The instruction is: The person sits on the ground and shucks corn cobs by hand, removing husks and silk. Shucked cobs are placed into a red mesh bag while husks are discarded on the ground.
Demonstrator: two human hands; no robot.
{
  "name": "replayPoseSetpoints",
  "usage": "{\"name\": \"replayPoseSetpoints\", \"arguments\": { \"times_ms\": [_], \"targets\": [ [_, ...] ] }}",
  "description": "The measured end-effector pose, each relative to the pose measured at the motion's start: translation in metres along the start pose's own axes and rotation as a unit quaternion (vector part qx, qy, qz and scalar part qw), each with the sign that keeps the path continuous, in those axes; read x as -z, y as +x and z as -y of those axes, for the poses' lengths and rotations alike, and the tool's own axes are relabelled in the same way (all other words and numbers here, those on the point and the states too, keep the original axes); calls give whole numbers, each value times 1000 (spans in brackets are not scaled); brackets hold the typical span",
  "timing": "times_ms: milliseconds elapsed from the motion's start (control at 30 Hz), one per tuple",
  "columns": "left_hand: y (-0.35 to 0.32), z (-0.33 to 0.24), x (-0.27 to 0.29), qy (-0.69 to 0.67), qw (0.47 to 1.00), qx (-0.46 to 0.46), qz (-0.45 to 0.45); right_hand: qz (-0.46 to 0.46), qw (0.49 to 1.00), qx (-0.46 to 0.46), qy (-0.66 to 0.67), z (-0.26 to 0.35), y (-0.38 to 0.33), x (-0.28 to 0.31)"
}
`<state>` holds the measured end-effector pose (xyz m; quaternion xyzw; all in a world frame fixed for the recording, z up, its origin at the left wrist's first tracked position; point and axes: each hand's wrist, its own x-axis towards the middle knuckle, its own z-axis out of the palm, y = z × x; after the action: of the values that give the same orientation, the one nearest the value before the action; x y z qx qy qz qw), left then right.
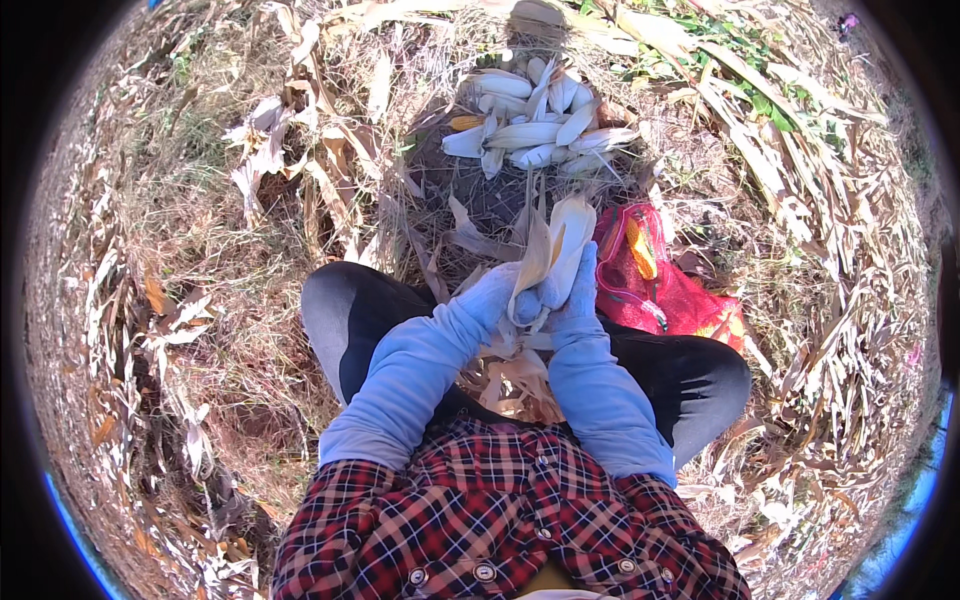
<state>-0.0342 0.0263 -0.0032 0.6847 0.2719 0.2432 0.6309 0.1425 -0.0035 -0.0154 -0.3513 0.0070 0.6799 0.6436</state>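
Item: my left fingers (504,280), curled in around the lower left of an ear of corn (572,238) and its loosened husk leaf (537,255).
Item: my right fingers (585,270), lying lengthwise and pressed to the right side of the same ear, so that I have it clasped between both sets, its tip angled away from me. Exact fingertip contact: partly hidden by husk; I cannot tell.
Below my fingers: loose dry husks (515,382), between my legs.
Leading back from them: pale blue sleeves (415,365), one per forearm, then my plaid shirt (470,500), red, black and cream, buttoned.
Just right of my fingers: one red mesh bag (690,305), spread beside my right knee, with one bare orange-yellow ear (641,248) lying at it.
Beyond my fingers, straight ahead: one pile of pale-husked ears (530,133), one yellow ear (466,123) showing at its left edge.
Farther left: dry grass (250,375), straw-coloured.
Farther right and ahead: green leaves (768,105) among dry stalks.
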Motion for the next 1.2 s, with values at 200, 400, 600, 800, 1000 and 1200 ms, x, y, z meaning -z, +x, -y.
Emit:
{"name": "replayPoseSetpoints", "arguments": {
  "times_ms": [200, 400, 600, 800, 1000, 1200],
  "targets": [
    [-6, -64, -8, 19, 982, 185, 39, 25, 997, -69, -18, -5, 23, 21],
    [-2, -39, -24, -371, 914, 155, -54, -24, 999, -33, -32, 3, 21, 37],
    [-6, -34, -19, -454, 878, 119, -91, -45, 995, 5, -85, 15, -5, -4],
    [-10, -58, -18, -343, 924, 141, -91, -48, 995, 31, -87, 14, 0, 2],
    [-28, -43, -16, -329, 894, 234, -194, -11, 980, 131, 152, 91, 36, 56],
    [-19, -48, -27, 372, 897, 231, -59, 135, 990, 24, -19, 58, 3, -14]
  ]
}}
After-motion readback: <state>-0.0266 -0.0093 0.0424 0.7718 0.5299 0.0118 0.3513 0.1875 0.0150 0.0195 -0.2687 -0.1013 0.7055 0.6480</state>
